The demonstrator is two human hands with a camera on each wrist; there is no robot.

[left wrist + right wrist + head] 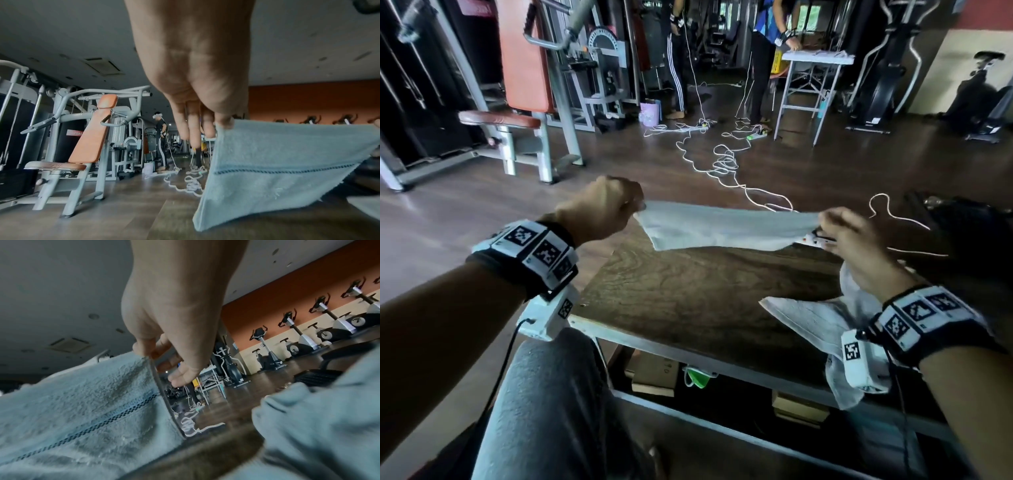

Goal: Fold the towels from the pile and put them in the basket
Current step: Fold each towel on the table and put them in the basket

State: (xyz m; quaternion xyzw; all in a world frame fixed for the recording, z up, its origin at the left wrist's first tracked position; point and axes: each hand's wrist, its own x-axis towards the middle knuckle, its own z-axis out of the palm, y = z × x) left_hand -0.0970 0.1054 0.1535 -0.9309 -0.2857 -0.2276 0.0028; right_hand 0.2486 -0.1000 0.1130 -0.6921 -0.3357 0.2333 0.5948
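gym table (688,291): left hand (599,209), right hand (849,236) pinch towel (722,226) corners, stretched above.

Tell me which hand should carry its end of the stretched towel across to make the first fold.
Probably the left hand: it has bare table beneath it, while the right hand hangs over the towel pile. Both pinch the towel.

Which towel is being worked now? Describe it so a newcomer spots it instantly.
Start at the wooden table. Above its far edge, a pale towel hangs stretched between the left hand and right hand. Unlike the crumpled towel pile at the table's right, it is airborne and taut.
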